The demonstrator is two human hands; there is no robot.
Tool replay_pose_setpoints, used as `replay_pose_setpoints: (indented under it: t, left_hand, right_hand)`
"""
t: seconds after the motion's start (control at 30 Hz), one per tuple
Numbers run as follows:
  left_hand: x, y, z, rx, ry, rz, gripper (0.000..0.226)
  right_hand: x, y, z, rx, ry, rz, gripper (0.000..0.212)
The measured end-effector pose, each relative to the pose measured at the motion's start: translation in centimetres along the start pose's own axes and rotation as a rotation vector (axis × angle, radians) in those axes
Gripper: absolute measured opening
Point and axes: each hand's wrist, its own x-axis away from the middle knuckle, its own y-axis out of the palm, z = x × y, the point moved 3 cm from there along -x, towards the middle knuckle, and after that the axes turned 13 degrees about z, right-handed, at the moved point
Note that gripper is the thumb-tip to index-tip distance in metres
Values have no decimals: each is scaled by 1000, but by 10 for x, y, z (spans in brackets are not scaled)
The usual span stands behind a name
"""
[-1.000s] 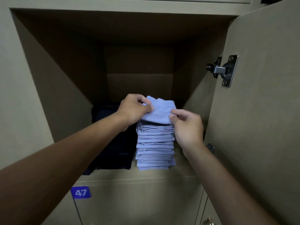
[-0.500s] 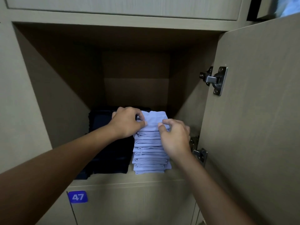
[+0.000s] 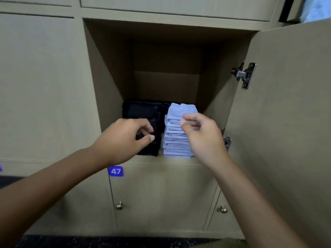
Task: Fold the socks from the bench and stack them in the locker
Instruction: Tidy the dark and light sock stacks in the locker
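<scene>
Standing at frame centre, the blue sock stack (image 3: pixel 176 136) is overlapped by the empty, loosely curled right hand (image 3: pixel 200 138), nearer than the empty left hand (image 3: pixel 125 138).

My right hand (image 3: pixel 202 138) covers the right edge of the light blue sock stack (image 3: pixel 176 138), so I can't see that side of the stack. My left hand (image 3: pixel 123 138) hides part of the dark stack (image 3: pixel 143 111), whose folds are too dark for me to count. The open door (image 3: pixel 290 122) runs off the right edge of the frame. Both my forearms are cut off at the bottom. The locker's back wall (image 3: pixel 166 72) sits in shadow.
</scene>
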Motion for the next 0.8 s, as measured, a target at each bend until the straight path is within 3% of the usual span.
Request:
replay_pose_setpoints:
  t: [0.23, 0.43, 0.63, 0.8]
  left_hand:
    - [88, -31, 11, -3, -26, -29, 10]
    - [140, -34, 22, 16, -50, -48, 9]
    - [161, -23, 50, 16, 15, -121, 9]
    - [171, -8, 80, 25, 95, -179, 8]
  right_hand:
    - [80, -49, -33, -71, -26, 16, 17]
    - [146, -109, -50, 37, -93, 42, 21]
    - [201, -192, -68, 393, -394, 147, 23]
    - [227, -249, -71, 592, -593, 407, 35]
